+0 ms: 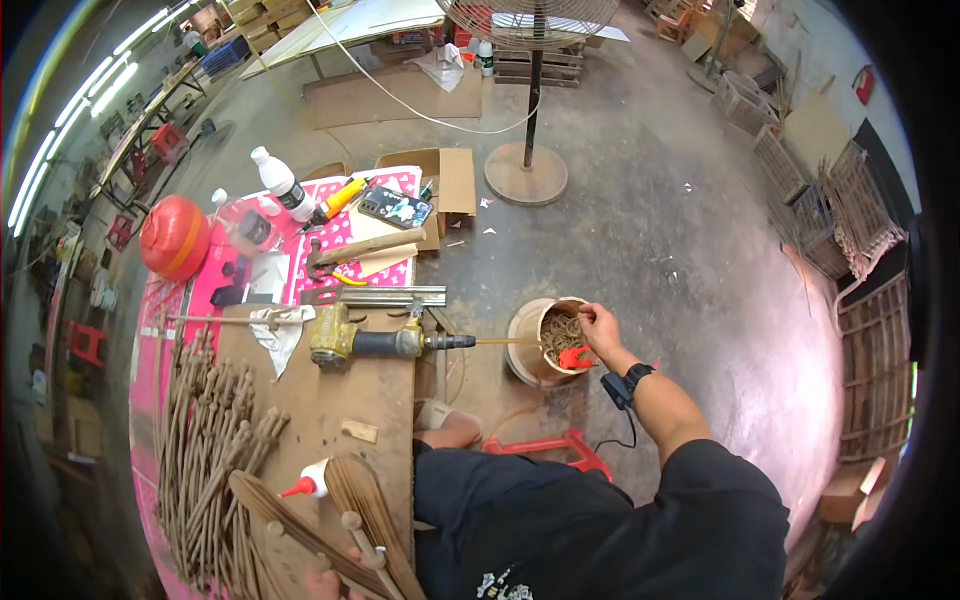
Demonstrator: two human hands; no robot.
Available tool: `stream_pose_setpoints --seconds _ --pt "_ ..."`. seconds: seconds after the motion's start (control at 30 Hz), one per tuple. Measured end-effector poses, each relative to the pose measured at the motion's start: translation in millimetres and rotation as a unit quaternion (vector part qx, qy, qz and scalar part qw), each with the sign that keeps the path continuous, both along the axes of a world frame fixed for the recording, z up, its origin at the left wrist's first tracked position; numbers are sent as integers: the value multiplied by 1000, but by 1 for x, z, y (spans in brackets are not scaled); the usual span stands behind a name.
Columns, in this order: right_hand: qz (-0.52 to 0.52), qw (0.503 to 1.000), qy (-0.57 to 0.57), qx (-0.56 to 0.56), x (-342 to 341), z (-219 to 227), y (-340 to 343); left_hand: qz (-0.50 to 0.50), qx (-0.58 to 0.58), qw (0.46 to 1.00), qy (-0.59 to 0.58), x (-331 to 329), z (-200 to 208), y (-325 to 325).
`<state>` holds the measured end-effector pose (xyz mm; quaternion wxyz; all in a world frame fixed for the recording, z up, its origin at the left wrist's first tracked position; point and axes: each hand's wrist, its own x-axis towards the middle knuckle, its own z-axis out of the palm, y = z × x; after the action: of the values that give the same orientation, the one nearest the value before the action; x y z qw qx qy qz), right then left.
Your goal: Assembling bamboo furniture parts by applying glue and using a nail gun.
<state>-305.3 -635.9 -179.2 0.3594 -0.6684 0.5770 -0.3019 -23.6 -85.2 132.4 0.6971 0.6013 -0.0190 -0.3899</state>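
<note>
My right hand (599,330) reaches over the rim of a cream bucket (527,372), its fingers pinched together; what they hold, if anything, is too small to make out. Thin brown curled strands (560,333) and a red piece (574,358) lie in the bucket. At the bottom edge, my left hand (325,583) shows only in part, its fingers closed against a long brown wooden piece (300,533) with round knobs. Beside that stands a white glue bottle (317,476) with a red tip. A yellow and black power tool (370,342) lies on the table, its thin rod pointing toward the bucket.
Many turned wooden sticks (205,450) are piled on the table's left. Behind the tool are a hammer (365,250), a phone (395,206), a white bottle (283,185) and a red helmet-like dome (174,238). A red stool (560,447) and a fan stand (527,174) occupy the floor.
</note>
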Motion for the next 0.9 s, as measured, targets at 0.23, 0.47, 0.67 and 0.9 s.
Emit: stream_pose_setpoints --seconds 0.23,0.47,0.67,0.9 --pt "-2 997 -68 26 -9 -20 -9 -1 -8 1000 0 3 0 1" --pt "-41 991 4 126 -11 -14 -9 4 -16 1000 -8 8 4 4" --pt "-12 964 -108 242 35 15 2 15 -29 999 -3 0 15 12" --pt "307 795 -342 396 130 238 135 -23 -146 986 75 -5 13 -30"
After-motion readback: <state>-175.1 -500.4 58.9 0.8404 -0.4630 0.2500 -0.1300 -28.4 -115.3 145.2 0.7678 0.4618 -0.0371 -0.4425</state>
